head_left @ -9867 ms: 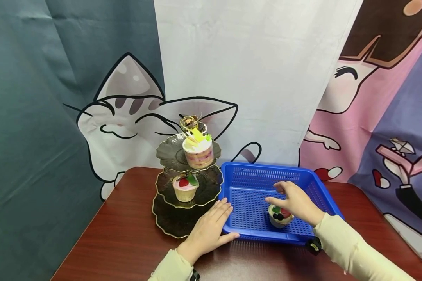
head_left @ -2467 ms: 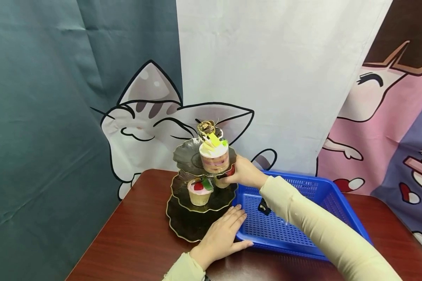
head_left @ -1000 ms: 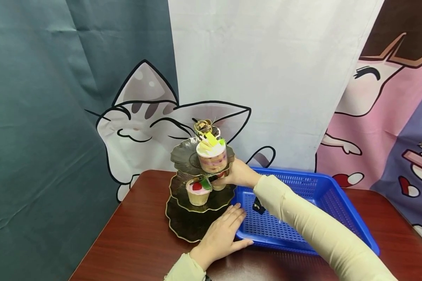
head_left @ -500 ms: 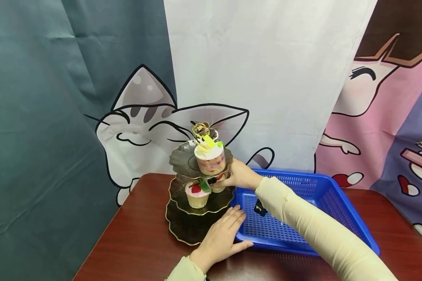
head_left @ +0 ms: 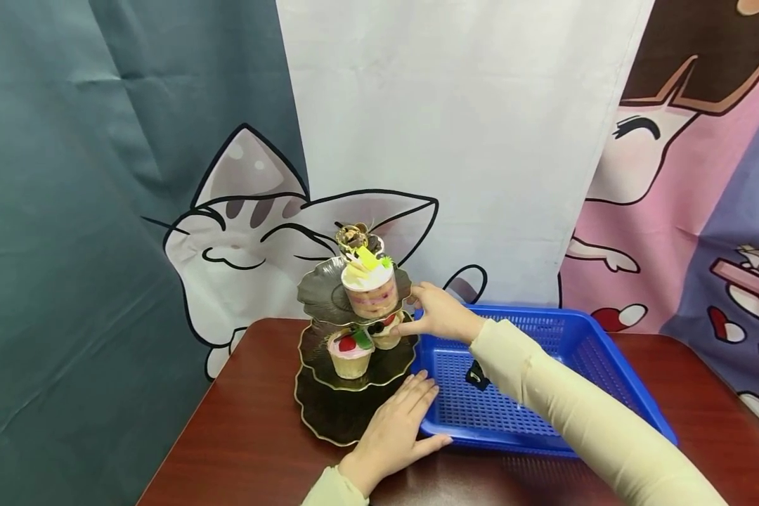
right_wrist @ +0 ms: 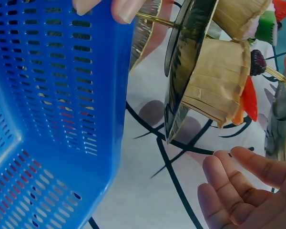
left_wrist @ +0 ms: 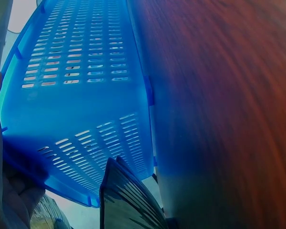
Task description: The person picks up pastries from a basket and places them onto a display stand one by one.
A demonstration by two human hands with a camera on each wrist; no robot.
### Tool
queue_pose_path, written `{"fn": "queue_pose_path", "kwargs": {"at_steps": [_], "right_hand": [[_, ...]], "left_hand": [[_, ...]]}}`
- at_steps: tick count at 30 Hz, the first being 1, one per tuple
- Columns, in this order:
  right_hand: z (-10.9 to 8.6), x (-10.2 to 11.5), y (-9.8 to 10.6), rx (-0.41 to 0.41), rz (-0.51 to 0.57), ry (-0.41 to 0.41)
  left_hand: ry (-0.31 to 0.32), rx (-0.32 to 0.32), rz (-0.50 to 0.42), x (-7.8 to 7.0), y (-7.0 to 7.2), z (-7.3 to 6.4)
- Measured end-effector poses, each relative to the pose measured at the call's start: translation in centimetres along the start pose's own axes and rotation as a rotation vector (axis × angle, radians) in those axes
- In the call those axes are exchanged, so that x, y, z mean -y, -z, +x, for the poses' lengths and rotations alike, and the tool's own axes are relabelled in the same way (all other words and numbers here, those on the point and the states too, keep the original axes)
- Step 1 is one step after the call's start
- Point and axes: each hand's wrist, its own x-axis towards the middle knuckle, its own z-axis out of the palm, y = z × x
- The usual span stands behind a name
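My right hand [head_left: 445, 316] is beside the middle tier of a dark, gold-edged three-tier stand [head_left: 325, 407], its fingers spread around nothing. A cupcake with red and black berries [head_left: 387, 339] stands on that tier; in the right wrist view a gap shows between its paper cup [right_wrist: 219, 81] and the fingers [right_wrist: 248, 195]. In front of it sits a cupcake with a red cherry and green leaf [head_left: 350, 360]. My left hand [head_left: 388, 432] rests, fingers extended, on the near left corner of a blue perforated basket [head_left: 500, 441].
The top tier bears a layered dessert cup [head_left: 372, 295] with yellow topping and, behind it, a chocolate-topped one [head_left: 354, 240]. The basket stands right of the stand on a reddish-brown table [head_left: 228, 436]. A printed curtain [head_left: 481, 140] hangs behind.
The berry cupcake has gone from the basket to the middle tier in my right hand. Since half a second ago, that hand has let go and drawn slightly right. My left hand stays on the basket.
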Motion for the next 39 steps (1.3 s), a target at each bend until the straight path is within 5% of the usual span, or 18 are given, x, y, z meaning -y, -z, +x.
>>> {"fn": "queue_pose_path", "kwargs": {"at_steps": [13,23,39], "right_hand": [[-3.2,-0.2,1.7,0.002,0.023,-0.012],[-6.0,-0.5,2.3,-0.070,0.036,0.024],[-9.6,-1.6,1.9,-0.101,-0.007,0.024]], "left_hand": [[0.009,0.001,0.006,-0.1,0.0,-0.1],[0.004,-0.007,0.017,-0.1,-0.1,-0.1],[-0.009,-0.024,0.029,-0.1,-0.2,0.0]]}}
